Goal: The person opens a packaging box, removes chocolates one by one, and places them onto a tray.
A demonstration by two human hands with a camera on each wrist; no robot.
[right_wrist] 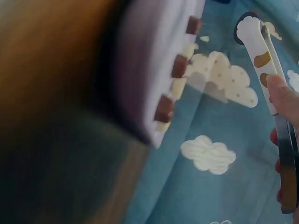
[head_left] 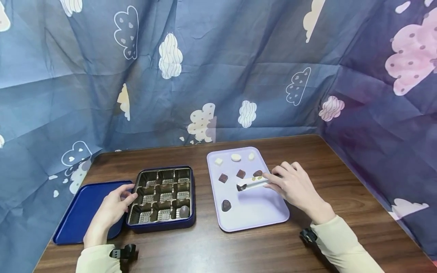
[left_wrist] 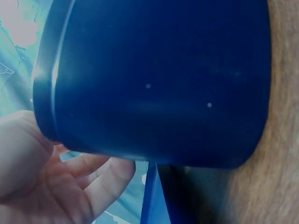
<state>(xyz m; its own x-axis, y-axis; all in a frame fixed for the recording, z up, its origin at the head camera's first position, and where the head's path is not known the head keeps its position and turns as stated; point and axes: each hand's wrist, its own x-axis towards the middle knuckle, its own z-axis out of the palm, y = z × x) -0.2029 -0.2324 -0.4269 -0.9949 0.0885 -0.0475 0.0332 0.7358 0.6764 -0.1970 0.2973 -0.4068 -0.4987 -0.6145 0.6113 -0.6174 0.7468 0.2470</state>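
My right hand (head_left: 297, 185) grips white cat-paw tongs (head_left: 254, 182) with brown spots, over the lilac tray (head_left: 252, 220). A dark chocolate (head_left: 241, 187) sits between the tong tips, which also shows in the right wrist view (right_wrist: 239, 29). On the tray lie three white chocolates at the back, three brown ones in front of them, and a dark chocolate (head_left: 226, 205) nearer the front. My left hand (head_left: 110, 208) holds the left rim of the navy box (head_left: 160, 226), whose gold insert has several compartments. One dark chocolate (head_left: 184, 211) rests in the front right compartment.
A blue lid (head_left: 85, 208) lies flat left of the box, partly under my left forearm. Wooden table (head_left: 201, 250) shows between box and tray. A cloud-patterned blue curtain (head_left: 225, 76) hangs behind the table and along its right side.
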